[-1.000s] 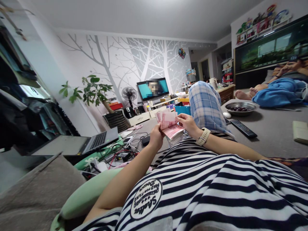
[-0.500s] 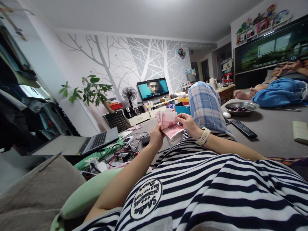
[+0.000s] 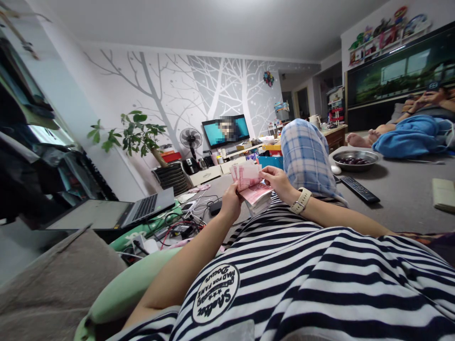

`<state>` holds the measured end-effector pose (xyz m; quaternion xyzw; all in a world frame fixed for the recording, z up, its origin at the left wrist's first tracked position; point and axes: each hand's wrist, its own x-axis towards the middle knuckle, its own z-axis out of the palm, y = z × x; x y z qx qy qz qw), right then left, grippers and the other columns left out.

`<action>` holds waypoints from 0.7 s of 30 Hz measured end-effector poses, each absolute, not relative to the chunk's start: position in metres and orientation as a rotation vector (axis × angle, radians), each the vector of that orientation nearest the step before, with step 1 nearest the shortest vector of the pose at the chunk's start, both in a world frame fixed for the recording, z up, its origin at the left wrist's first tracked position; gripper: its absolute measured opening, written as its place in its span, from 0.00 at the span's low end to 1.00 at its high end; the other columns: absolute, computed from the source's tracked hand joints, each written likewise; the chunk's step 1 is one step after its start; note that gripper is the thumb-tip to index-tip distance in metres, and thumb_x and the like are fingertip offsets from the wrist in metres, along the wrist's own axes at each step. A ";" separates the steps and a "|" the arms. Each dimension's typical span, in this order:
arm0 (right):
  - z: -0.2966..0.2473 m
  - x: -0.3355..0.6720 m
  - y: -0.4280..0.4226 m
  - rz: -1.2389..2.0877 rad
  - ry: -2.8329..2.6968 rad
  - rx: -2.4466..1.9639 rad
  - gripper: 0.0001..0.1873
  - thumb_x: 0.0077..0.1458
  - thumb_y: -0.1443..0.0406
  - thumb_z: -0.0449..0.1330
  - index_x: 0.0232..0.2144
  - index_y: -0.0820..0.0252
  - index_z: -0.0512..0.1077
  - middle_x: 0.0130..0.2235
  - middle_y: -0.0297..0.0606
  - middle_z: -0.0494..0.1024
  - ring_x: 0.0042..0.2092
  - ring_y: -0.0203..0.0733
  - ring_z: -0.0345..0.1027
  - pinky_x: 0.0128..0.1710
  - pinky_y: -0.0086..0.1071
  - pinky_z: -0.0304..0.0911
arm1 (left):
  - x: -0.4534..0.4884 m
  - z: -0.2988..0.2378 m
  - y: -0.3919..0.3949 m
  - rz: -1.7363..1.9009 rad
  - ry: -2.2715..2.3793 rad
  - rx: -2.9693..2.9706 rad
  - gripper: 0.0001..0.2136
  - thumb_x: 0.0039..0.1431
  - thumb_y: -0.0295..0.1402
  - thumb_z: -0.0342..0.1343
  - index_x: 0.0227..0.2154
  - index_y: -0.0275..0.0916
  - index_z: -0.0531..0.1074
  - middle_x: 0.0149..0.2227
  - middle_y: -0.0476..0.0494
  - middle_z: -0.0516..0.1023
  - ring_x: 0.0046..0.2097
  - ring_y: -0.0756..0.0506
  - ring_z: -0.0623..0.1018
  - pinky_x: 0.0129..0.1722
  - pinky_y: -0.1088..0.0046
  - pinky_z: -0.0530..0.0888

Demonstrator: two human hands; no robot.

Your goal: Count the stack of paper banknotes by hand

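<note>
A thick stack of pink banknotes (image 3: 253,189) rests above my striped shirt, held between both hands. My left hand (image 3: 231,202) is wrapped round the stack's left end, thumb on top. Just right of it, my right hand (image 3: 277,181), with a pale watch on the wrist, pinches the top notes at their upper right corner, and these notes are lifted and fanned upward. My raised knee in blue plaid trousers (image 3: 302,156) stands right behind the hands.
An open laptop (image 3: 117,213) and tangled cables (image 3: 177,225) lie to the left beside a green cushion (image 3: 131,284). On the grey surface at right sit a metal bowl of dark fruit (image 3: 353,160), a remote (image 3: 359,189) and a notebook (image 3: 443,194). Another person lies at far right (image 3: 412,128).
The top notes have shifted slightly in my fingers. My plaid knee has drifted a little to the right. Both hands stay in the same place.
</note>
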<state>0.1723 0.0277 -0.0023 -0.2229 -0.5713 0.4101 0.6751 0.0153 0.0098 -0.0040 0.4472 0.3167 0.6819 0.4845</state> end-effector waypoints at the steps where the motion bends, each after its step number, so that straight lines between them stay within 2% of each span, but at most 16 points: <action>1: -0.002 0.172 0.028 0.923 -1.279 -0.498 0.16 0.41 0.53 0.67 0.24 0.59 0.70 0.22 0.30 0.68 0.23 0.31 0.54 0.24 0.30 0.49 | 0.015 -0.004 0.010 1.660 0.772 1.089 0.08 0.54 0.33 0.54 0.30 0.36 0.76 0.30 0.42 0.79 0.33 0.44 0.77 0.33 0.70 0.73; 6: -0.001 0.172 0.027 0.936 -1.270 -0.493 0.16 0.40 0.53 0.67 0.24 0.60 0.71 0.23 0.31 0.71 0.23 0.31 0.55 0.23 0.29 0.49 | 0.014 -0.005 0.012 1.670 0.780 1.094 0.07 0.54 0.33 0.54 0.30 0.37 0.75 0.30 0.44 0.78 0.32 0.46 0.76 0.32 0.72 0.72; 12: 0.000 0.173 0.025 0.946 -1.271 -0.481 0.19 0.39 0.51 0.68 0.23 0.59 0.70 0.20 0.29 0.68 0.22 0.30 0.53 0.23 0.30 0.48 | 0.013 -0.006 0.013 1.671 0.788 1.133 0.06 0.53 0.33 0.56 0.29 0.37 0.74 0.27 0.46 0.77 0.30 0.46 0.75 0.32 0.72 0.72; 17: -0.001 0.173 0.024 0.970 -1.317 -0.450 0.23 0.45 0.46 0.64 0.24 0.59 0.71 0.19 0.32 0.70 0.22 0.33 0.57 0.24 0.31 0.49 | 0.014 -0.006 0.012 1.679 0.743 1.095 0.09 0.51 0.34 0.58 0.33 0.35 0.74 0.30 0.45 0.79 0.30 0.46 0.77 0.32 0.70 0.73; 21: -0.002 0.173 0.026 0.888 -1.300 -0.483 0.23 0.41 0.46 0.68 0.23 0.59 0.69 0.20 0.31 0.69 0.24 0.33 0.58 0.26 0.31 0.51 | 0.014 -0.006 0.012 1.668 0.739 1.109 0.09 0.50 0.33 0.59 0.33 0.34 0.75 0.32 0.42 0.81 0.33 0.43 0.79 0.35 0.66 0.76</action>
